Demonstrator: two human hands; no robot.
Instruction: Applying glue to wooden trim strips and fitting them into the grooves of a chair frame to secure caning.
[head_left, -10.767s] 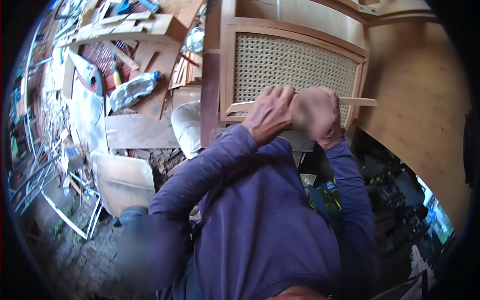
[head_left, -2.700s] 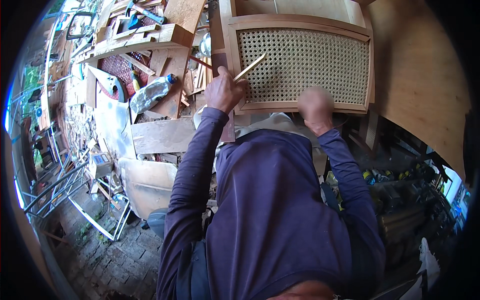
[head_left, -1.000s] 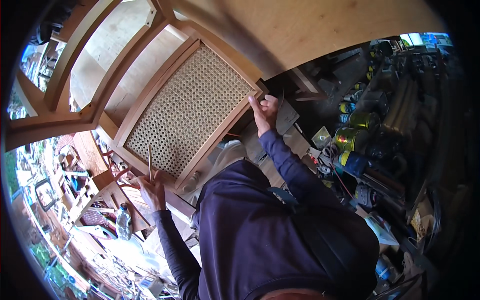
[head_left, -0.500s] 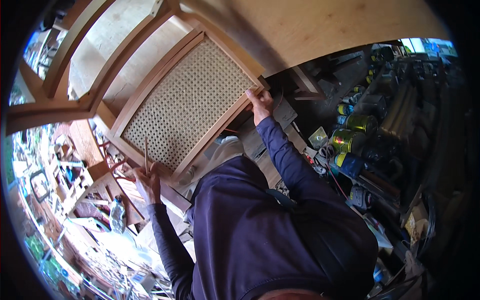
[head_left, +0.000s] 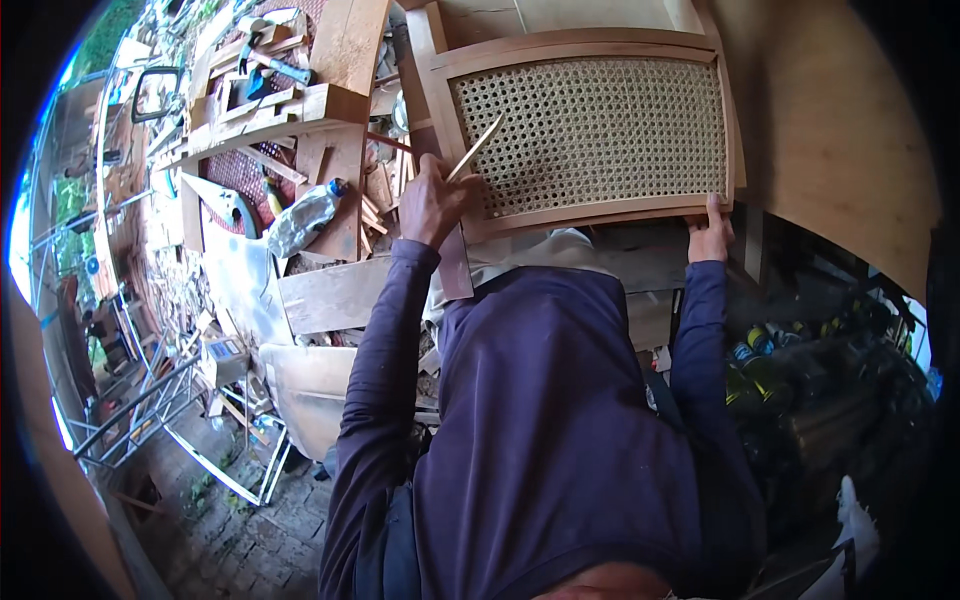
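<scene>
A wooden chair's seat frame [head_left: 590,212] with a woven cane panel [head_left: 600,130] lies in front of me. My left hand [head_left: 433,203] is closed at the near left corner of the frame, with a thin pale wooden stick [head_left: 480,143] gripped in its fingers. The stick slants up and to the right over the edge of the cane. At the near right corner my right hand [head_left: 709,236] grips the front rail, thumb on top and the other fingers mostly hidden below.
Left of the chair, a wooden workpiece [head_left: 335,102], a hammer [head_left: 275,62], a handsaw [head_left: 225,205] and a clear plastic bottle [head_left: 305,218] lie among offcuts. A large plywood panel [head_left: 840,130] stands at the right. Metal frames [head_left: 180,390] clutter the left floor; dark containers [head_left: 765,370] sit lower right.
My view has swung left, so the seat now appears farther right and squarer, and more of the left clutter shows. The stick in my left hand has tipped from upright to slanting right.
</scene>
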